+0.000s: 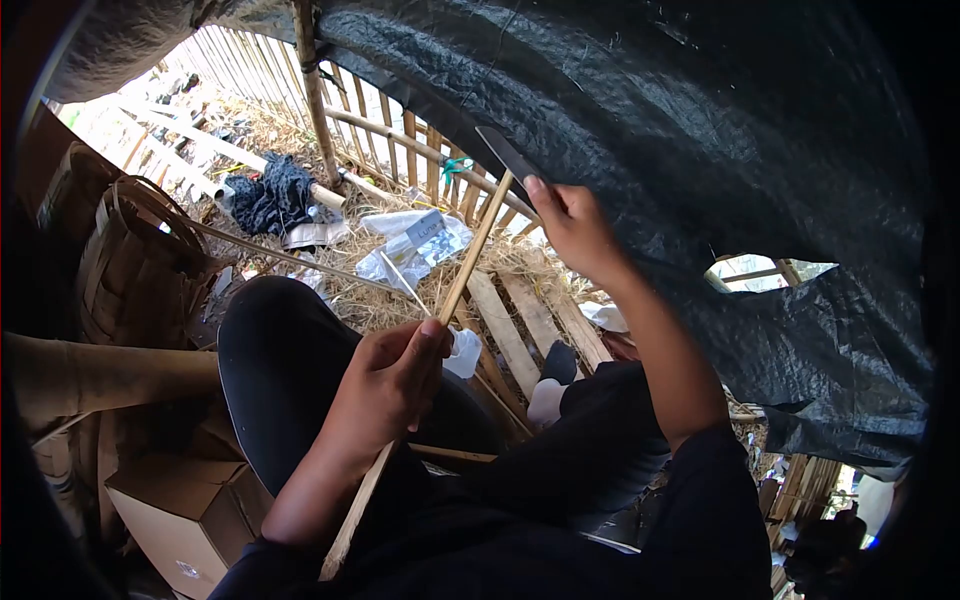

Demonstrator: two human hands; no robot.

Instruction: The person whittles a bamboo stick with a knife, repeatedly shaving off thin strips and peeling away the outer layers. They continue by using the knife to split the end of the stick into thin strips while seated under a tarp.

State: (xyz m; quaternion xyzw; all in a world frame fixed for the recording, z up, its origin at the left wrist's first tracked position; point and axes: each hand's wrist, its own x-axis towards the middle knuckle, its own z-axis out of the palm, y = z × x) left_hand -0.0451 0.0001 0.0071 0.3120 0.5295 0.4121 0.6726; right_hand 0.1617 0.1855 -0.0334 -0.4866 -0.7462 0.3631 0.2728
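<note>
My left hand [392,385] is closed around a long bamboo strip [470,258], which slants from my lap up to the right. In my right hand [580,228] is a knife [504,153], its dark blade pointing up and left. The blade lies against the strip's upper end, close to my right thumb. The knife's handle is hidden inside my fist. A thin pale sliver [405,280] sticks out beyond my left hand, beside the strip.
Bamboo slats [530,318] and straw lie below, with a plastic wrapper [425,240] and dark cloth [272,195]. A cardboard box [180,510], a woven basket [135,260] and a thick bamboo pole [120,375] are at left. Black plastic sheeting [700,130] hangs at right.
</note>
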